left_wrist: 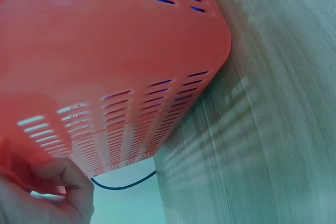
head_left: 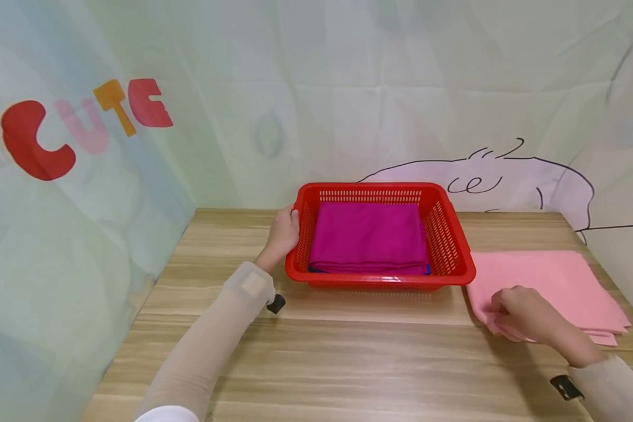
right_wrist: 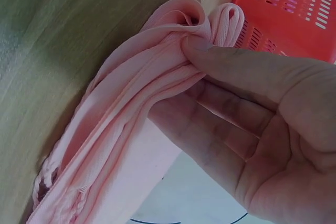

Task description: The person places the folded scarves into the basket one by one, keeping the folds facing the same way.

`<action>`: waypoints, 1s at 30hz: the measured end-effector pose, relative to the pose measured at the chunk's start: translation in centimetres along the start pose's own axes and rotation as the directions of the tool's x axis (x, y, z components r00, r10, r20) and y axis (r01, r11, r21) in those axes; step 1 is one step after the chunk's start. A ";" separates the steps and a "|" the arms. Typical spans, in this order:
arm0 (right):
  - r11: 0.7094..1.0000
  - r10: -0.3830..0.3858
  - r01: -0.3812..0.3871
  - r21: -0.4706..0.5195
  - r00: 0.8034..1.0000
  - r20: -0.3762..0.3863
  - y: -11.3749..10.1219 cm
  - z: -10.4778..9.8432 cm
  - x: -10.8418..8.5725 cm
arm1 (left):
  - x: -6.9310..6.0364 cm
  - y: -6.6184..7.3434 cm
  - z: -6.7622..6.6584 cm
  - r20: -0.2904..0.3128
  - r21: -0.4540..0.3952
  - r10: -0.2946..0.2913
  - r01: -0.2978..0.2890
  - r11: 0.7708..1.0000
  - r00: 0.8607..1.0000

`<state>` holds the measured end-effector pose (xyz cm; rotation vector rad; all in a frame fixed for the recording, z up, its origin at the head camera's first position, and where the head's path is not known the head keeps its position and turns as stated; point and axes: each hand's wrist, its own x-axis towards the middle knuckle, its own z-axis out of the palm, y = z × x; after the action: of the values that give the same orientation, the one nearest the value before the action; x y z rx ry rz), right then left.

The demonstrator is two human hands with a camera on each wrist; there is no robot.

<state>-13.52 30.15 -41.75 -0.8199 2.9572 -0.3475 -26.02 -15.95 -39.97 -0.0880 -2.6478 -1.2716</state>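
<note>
A red plastic basket [head_left: 380, 280] with slotted walls stands on the wooden table, and a folded magenta cloth [head_left: 369, 234] lies inside it. A bit of blue shows beneath that cloth. My left hand [head_left: 283, 231] grips the basket's left rim; the left wrist view has the curled fingers [left_wrist: 68, 182] at the rim's edge. To the right of the basket lies a folded pink cloth [head_left: 548, 281]. My right hand [head_left: 530, 316] pinches its near left edge, with the thumb [right_wrist: 202, 51] on top of the layers and the other fingers beneath, as the right wrist view shows.
The wooden table [head_left: 348, 351] reaches back to a printed fabric backdrop [head_left: 337, 117]. Coloured letters [head_left: 115, 105] appear on its left part. The basket's right front corner sits close beside the pink cloth. A dark curved line shows behind the basket in the left wrist view.
</note>
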 end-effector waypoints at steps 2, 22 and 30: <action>1.000 -0.003 0.003 -0.004 1.000 -0.006 -0.1 0.0 -0.1 | 0.1 0.0 0.0 -0.003 0.006 0.008 -0.008 1.000 1.000; 0.999 -0.008 0.007 -0.032 1.000 -0.019 -1.0 0.3 -1.1 | 0.1 0.3 0.0 -0.001 0.023 0.015 -0.015 1.000 1.000; 0.999 -0.025 0.024 -0.027 1.000 -0.017 -1.3 0.6 -1.5 | -0.1 0.2 -0.1 -0.011 0.020 0.020 -0.020 1.000 1.000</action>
<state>-11.52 29.67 -42.02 -0.8611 2.9762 -0.3184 -25.91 -15.88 -39.74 -0.1039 -2.6429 -1.2350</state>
